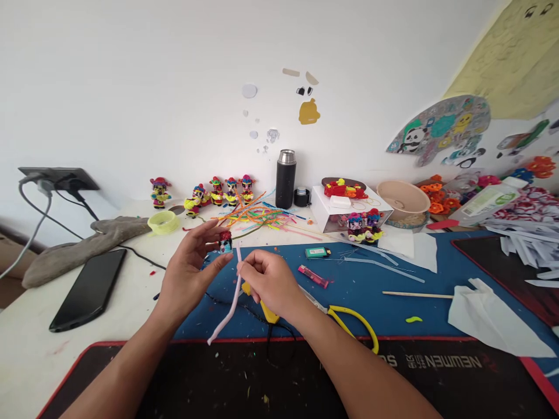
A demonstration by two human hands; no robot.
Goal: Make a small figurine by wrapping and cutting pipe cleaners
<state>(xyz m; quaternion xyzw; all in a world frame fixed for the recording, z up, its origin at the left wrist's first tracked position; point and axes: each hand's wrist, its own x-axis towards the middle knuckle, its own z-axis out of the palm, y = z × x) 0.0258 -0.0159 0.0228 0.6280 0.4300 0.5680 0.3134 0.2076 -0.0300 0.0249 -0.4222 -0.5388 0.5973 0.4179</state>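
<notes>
My left hand (190, 265) is closed around a small figure (226, 242) with a red top and a light blue and black body. Pinched between the thumb and finger of my right hand (268, 282) is a pale pink pipe cleaner (233, 305), which hangs bent toward the dark mat. Its upper end is close to the figure; whether they touch I cannot tell. Partly hidden under my right hand lies a yellow tool (269, 313) with a black cord, probably a glue gun. Yellow-handled scissors (369, 326) lie beside my right wrist.
Behind my hands lies a heap of coloured pipe cleaners (271, 218), with several finished figures (216, 191) along the wall. A black thermos (285, 180) stands at the back. Two lighters (313, 276), a wooden stick (417, 295) and white tissue (493, 320) lie right. A phone (89, 290) lies left.
</notes>
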